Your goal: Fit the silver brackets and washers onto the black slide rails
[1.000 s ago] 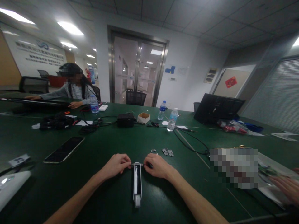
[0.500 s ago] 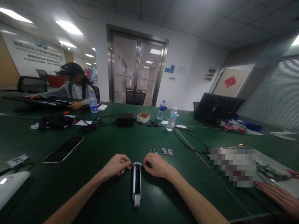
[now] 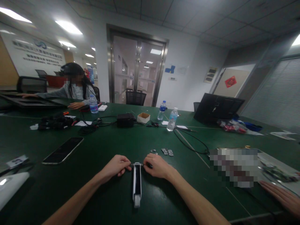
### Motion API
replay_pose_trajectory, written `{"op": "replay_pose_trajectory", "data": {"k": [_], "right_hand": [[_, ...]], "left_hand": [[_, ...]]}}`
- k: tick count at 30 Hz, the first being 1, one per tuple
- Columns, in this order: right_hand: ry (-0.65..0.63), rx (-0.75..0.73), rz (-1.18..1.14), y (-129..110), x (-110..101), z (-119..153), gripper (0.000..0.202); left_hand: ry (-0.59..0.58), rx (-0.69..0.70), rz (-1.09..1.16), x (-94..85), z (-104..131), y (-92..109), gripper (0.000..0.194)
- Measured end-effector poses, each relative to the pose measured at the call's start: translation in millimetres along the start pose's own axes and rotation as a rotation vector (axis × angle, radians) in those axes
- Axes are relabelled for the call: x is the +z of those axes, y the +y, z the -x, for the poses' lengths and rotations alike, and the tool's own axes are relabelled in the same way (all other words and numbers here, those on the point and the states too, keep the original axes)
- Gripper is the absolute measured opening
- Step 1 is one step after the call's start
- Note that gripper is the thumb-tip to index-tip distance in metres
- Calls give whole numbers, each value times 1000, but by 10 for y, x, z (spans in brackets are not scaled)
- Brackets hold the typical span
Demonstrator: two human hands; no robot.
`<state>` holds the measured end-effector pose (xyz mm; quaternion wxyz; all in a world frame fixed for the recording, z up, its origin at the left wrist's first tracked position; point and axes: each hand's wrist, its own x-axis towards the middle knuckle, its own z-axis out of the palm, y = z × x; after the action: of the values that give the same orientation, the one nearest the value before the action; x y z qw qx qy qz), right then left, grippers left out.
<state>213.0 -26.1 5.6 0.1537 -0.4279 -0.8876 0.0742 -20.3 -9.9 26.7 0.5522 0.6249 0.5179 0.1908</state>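
Observation:
A long, narrow white frame (image 3: 137, 201) with a dark inside lies on the green table, pointing away from me. Across its far end runs a short, thin metal rod (image 3: 132, 164). My left hand (image 3: 117, 165) pinches the rod's left end between thumb and fingers. On the other side, the fingers of my right hand (image 3: 156, 165) are closed around the right end, and their tips are partly hidden. Just beyond my right hand lie several small nuts (image 3: 153, 151) and some flat metal plates (image 3: 167, 152) with holes.
A phone (image 3: 63, 150) lies to the left. Farther back are a black box-shaped adapter (image 3: 125, 120) with cables, a small open carton (image 3: 143, 117) and water bottles (image 3: 172, 120). Another person's hand (image 3: 278, 195) rests at the right; a person (image 3: 78, 89) sits across the table.
My hands and the frame stay almost still. Across the table, the person has tilted and shifted a dark panel leftward. At the right, one of the other person's hands has left the circuit board.

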Motion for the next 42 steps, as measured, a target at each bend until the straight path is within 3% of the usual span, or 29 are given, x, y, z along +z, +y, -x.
{"op": "replay_pose_trajectory", "data": {"k": [14,42], "right_hand": [[-6,-10,-2,-54,-59,-2,8],[17,-22,15,-16,2,-5,7]], "left_hand": [[-19,31,41,-31,-122,-169,47],[-73,48,-24,10,23,28,39]]}}
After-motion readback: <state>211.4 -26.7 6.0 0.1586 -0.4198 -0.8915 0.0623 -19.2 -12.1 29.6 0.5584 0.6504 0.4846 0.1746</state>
